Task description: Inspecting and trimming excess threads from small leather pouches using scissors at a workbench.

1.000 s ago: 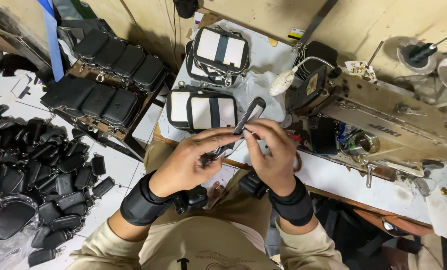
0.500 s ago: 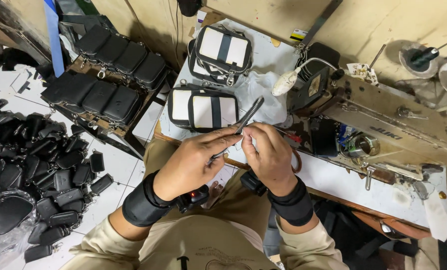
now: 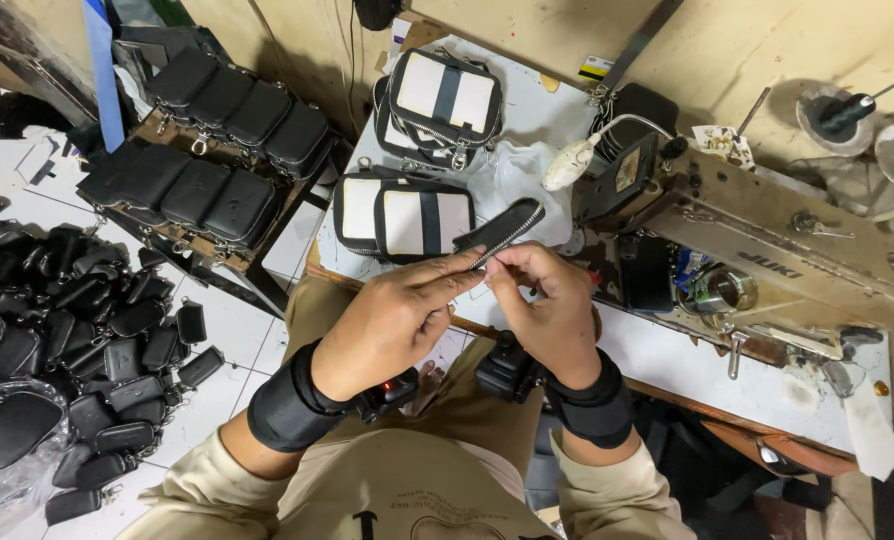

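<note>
Both my hands pinch one short black zipper strip with silver teeth, held just above the near edge of the white work table. My left hand grips its lower end from the left, fingers stretched along it. My right hand holds it from the right, thumb and fingers closed at the same spot. The strip's free end points up and to the right. Just beyond my hands lies a black-and-white pouch; a second such pouch lies farther back.
A beige sewing machine with a small lamp fills the table's right side. A wooden rack at the left carries rows of black pouches. Several more black pouches are heaped on the tiled floor.
The zipper strip has risen and tilted further to the right. My hands have closed in on its lower end, nearer to each other.
</note>
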